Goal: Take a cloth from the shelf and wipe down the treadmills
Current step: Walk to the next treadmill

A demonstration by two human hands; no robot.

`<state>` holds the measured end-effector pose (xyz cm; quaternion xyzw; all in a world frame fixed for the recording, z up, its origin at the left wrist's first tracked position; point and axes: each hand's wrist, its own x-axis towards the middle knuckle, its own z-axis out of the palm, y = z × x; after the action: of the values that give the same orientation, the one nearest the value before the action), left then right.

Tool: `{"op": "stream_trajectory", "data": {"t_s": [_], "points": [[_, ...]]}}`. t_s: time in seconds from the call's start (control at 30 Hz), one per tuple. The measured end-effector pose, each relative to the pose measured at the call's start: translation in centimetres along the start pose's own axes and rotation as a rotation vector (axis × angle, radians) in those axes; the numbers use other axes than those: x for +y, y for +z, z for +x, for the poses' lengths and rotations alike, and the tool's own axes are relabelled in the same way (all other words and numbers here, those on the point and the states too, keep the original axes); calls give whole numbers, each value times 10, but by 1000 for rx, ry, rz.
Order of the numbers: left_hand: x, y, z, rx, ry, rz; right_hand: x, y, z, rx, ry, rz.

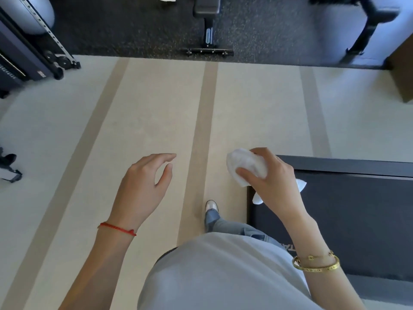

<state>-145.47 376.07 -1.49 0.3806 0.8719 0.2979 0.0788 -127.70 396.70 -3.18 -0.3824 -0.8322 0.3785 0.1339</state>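
Observation:
My right hand grips a crumpled white cloth, with loose ends hanging out below the palm. It hovers over the front left corner of a black treadmill deck that fills the lower right. My left hand is held out over the pale floor with relaxed fingers and holds nothing. The cloth looks clear of the treadmill, though contact cannot be judged.
A weight bench stands on dark rubber flooring ahead. A rack with weight plates is at the far left, a dark frame at the far right. My foot is on the beige striped floor beside the treadmill.

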Motion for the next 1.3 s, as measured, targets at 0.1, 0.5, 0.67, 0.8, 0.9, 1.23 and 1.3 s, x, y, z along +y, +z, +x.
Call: {"op": "stream_trajectory", "data": {"t_s": [0.1,0.5,0.67,0.8,0.9,1.23,1.3], "points": [[5,1,72,13,50,-8,-4,-9,59,23,37,8],[24,34,304,-90,223,-63,1,-35,222,150,217,-8],[35,60,407,-155,305,-88,14,-39,297,238,291,14],[49,78,498,-188,400,-86,18,-48,369,320,343,35],[66,90,567,-210,475,-84,18,-61,422,379,388,78],[159,167,737,-429,758,-120,44,-117,528,636,557,109],[182,189,762,-467,809,-129,58,-132,544,680,602,119]]}}
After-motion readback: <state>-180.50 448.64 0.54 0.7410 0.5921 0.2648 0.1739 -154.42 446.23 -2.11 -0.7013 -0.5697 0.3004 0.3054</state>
